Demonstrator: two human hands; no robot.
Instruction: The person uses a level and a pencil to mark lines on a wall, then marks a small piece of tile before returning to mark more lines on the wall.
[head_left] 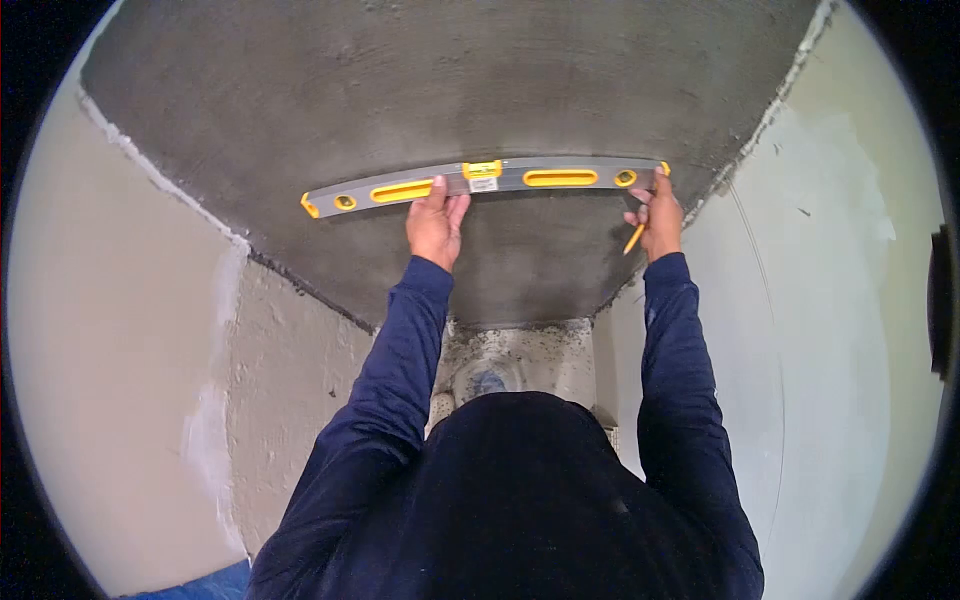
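A grey spirit level point(512, 178) with yellow end caps and yellow-rimmed openings lies across the grey cement wall, its left end a little lower in the view. My left hand point(434, 230) is closed on its lower edge, left of the centre vial. At the right end of the level is my right hand point(662, 222), with a finger up against the end cap. A yellow pencil point(633, 240) is held in that same hand, its tip pointing down and left. The wide lens makes the level look bowed.
Rough grey cement point(450, 80) covers the wall ahead, with ragged pale edges. A beige wall point(130, 330) stands on the left and a pale wall point(830, 330) on the right, close to my arms. Below is a narrow speckled floor point(555, 350).
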